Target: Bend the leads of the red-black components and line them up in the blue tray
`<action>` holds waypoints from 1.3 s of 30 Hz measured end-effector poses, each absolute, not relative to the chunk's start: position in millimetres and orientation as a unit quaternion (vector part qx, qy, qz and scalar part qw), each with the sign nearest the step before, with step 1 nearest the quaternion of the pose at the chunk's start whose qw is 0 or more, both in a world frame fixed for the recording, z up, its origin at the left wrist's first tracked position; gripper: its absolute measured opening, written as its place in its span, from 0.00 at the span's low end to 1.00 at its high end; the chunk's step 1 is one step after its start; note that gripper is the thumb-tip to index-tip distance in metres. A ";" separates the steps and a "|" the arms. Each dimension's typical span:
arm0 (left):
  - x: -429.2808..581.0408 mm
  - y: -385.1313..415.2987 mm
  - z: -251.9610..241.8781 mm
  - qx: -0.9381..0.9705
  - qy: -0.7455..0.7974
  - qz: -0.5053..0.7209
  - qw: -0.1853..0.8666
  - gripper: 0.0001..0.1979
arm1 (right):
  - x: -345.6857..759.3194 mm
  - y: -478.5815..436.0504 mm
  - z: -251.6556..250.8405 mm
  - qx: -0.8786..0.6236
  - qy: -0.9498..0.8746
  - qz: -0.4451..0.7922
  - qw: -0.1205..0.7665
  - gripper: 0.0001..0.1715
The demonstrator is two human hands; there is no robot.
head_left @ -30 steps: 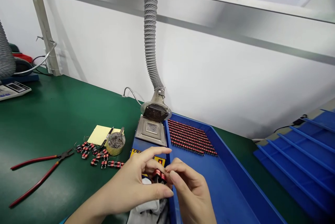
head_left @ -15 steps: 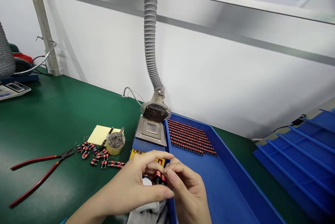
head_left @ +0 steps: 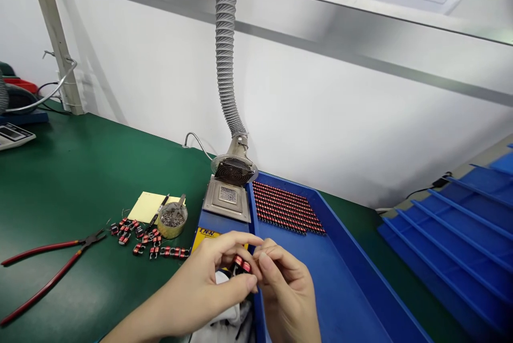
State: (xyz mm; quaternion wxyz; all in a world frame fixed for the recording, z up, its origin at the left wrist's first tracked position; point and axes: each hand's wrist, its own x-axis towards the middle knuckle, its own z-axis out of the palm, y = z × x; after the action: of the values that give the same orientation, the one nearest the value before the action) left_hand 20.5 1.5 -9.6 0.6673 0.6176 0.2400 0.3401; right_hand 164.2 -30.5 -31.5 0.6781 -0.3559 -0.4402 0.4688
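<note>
My left hand (head_left: 210,281) is closed, with a small red and black coil (head_left: 242,264) between its thumb and fingers. Two red windings of this coil face up. Close against it on the right is my right hand (head_left: 286,284), its thumb and fingertips pinched together beside the left fingertips. Whatever lies in that pinch is hidden or too small to name. Both hands are above the near left wall of the blue tray (head_left: 344,273), in front of a solder pot (head_left: 227,201). Rows of similar coils (head_left: 286,207) stand at the tray's far end.
Left of the hands lie loose coils (head_left: 154,239), long-handled red pliers (head_left: 60,276), a yellow note pad (head_left: 144,207), a pen (head_left: 158,212) and a round tub (head_left: 172,220) of grey bits. A fume hose (head_left: 226,54) hangs over the pot. Blue trays (head_left: 452,247) stand right.
The view has shifted slightly, so the bench things appear further left. My left thumb has drawn in, and the coil has turned so its two red windings show more clearly.
</note>
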 end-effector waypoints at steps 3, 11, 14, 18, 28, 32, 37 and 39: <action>21.3 1.2 -8.2 0.616 0.236 0.339 0.671 0.16 | 162.8 -30.1 -32.0 -0.352 -0.442 0.467 0.680 0.13; 21.2 2.3 -12.8 0.605 0.208 0.363 0.677 0.15 | 162.1 -31.2 -29.4 -0.389 -0.452 0.421 0.683 0.13; 20.9 2.1 -14.8 0.609 0.207 0.379 0.665 0.12 | 163.8 -30.7 -32.7 -0.421 -0.478 0.356 0.684 0.11; 21.0 1.3 -11.8 0.631 0.266 0.375 0.625 0.06 | 164.6 -29.9 -35.9 -0.434 -0.494 0.314 0.685 0.07; 21.2 3.9 -6.1 0.650 0.272 0.368 0.607 0.08 | 164.3 -31.2 -31.9 -0.444 -0.518 0.262 0.682 0.05; 20.6 5.0 -5.8 0.656 0.268 0.369 0.602 0.08 | 163.3 -30.5 -32.5 -0.452 -0.516 0.251 0.683 0.05; 20.2 4.2 -3.6 0.652 0.270 0.379 0.598 0.08 | 163.3 -29.8 -32.1 -0.464 -0.524 0.236 0.674 0.05; 20.3 4.0 -3.5 0.648 0.272 0.382 0.600 0.08 | 164.2 -30.6 -31.0 -0.469 -0.538 0.225 0.663 0.06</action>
State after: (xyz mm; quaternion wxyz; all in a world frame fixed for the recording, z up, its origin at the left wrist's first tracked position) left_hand 20.3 4.0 -3.5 0.5998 0.6480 0.2722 0.3825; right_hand 164.2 -30.6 -31.0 0.6634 -0.4688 -0.5379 0.2254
